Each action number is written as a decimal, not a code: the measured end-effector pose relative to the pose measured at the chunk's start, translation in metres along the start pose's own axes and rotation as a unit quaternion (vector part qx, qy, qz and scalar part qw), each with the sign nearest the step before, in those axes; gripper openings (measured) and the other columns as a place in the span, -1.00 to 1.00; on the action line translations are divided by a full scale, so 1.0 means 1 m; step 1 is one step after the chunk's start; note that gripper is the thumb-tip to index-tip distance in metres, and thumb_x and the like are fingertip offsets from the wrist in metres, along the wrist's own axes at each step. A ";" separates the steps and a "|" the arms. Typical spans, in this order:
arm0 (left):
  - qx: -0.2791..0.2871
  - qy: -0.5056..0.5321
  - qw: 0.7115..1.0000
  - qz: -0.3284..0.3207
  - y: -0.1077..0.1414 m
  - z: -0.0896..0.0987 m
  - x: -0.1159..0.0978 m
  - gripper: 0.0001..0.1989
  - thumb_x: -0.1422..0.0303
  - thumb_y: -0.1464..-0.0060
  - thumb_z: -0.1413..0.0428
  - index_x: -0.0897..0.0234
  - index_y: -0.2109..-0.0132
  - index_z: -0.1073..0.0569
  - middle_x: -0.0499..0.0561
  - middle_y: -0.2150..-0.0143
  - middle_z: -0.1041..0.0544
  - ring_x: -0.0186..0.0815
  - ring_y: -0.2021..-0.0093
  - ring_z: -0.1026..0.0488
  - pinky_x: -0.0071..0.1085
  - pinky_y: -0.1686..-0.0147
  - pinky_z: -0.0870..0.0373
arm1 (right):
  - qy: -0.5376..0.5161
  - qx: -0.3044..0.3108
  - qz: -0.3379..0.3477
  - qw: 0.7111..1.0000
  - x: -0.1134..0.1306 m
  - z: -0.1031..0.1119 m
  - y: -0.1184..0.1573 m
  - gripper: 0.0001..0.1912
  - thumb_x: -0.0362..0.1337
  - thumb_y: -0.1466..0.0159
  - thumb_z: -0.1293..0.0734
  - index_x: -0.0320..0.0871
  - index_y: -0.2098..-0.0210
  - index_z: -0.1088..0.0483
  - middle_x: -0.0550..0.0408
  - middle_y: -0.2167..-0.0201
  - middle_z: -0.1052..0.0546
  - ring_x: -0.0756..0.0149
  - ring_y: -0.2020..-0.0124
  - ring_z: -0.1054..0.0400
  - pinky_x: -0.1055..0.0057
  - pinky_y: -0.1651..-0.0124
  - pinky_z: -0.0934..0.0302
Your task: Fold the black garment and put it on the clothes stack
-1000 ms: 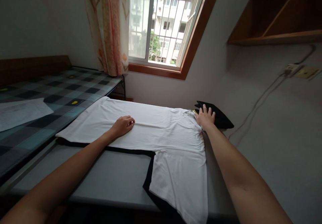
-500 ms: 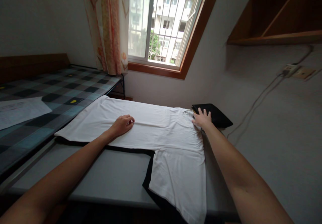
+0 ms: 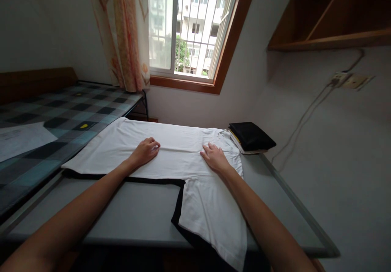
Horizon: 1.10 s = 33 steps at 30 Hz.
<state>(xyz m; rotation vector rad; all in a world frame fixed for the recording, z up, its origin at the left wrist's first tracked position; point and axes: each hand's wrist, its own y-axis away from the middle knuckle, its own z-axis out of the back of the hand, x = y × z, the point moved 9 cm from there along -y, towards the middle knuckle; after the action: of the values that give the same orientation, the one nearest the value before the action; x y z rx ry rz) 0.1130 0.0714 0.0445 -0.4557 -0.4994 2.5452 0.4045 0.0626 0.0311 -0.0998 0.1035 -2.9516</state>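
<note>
The room was small and pale-walled, with a barred window [image 3: 189, 27] and a patterned curtain [image 3: 122, 31] at the far side and a checked bed [image 3: 61, 117] along the left. A grey table [image 3: 137, 211] ran out from the bed, and across it lay a white T-shirt [image 3: 183, 153], spread flat over a black garment [image 3: 179, 219] whose edge showed beneath. One sleeve hung toward the near table edge; it looked liable to slide off and drag the shirt askew if the cloth was tugged. The left hand [image 3: 146, 150] rested mid-shirt with fingers curled loosely, gripping nothing. The right hand [image 3: 215, 158] lay flat near the collar, fingers spread; pressing unevenly there could have bunched the fabric into creases. A black folded stack [image 3: 252, 136] sat just beyond the collar, near enough to be nudged.
</note>
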 end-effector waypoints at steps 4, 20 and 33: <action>0.011 -0.035 0.998 0.049 0.002 -0.005 0.010 -0.69 0.26 -0.16 0.00 0.21 0.02 -0.50 0.13 -0.03 -0.48 -0.13 -0.03 -0.40 -0.18 -0.03 -0.26 | -0.011 0.015 0.018 1.000 -0.007 -0.012 0.001 -0.40 0.01 -0.41 0.02 -0.10 -0.33 -0.10 -0.12 -0.38 -0.05 -0.01 -0.38 0.11 0.03 -0.32 0.16; 0.144 -0.128 0.950 0.244 0.023 -0.007 0.022 -0.28 -0.13 -0.14 0.16 0.09 -0.35 -0.17 0.23 -0.40 -0.07 0.36 -0.34 0.08 0.48 -0.08 0.19 | 0.006 0.067 -0.101 0.993 -0.041 -0.021 0.014 -0.29 0.16 -0.36 0.09 0.00 -0.40 0.11 -0.11 -0.43 0.15 -0.12 -0.41 0.34 -0.14 -0.33 0.36; 0.150 -0.128 0.936 0.292 0.029 -0.010 0.045 -0.13 -0.28 -0.05 0.23 0.06 -0.39 -0.06 0.31 -0.42 0.04 0.51 -0.32 0.15 0.60 0.05 0.23 | -0.005 0.076 -0.094 0.993 -0.032 -0.026 0.009 -0.23 0.21 -0.34 0.12 -0.03 -0.41 0.17 -0.10 -0.44 0.22 -0.09 -0.42 0.40 -0.19 -0.31 0.40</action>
<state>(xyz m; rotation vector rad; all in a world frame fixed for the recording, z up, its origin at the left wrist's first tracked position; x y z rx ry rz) 0.0682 0.0743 0.0132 -0.1704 -0.0487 3.2100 0.4359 0.0614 0.0023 -0.1088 -0.1390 -3.1324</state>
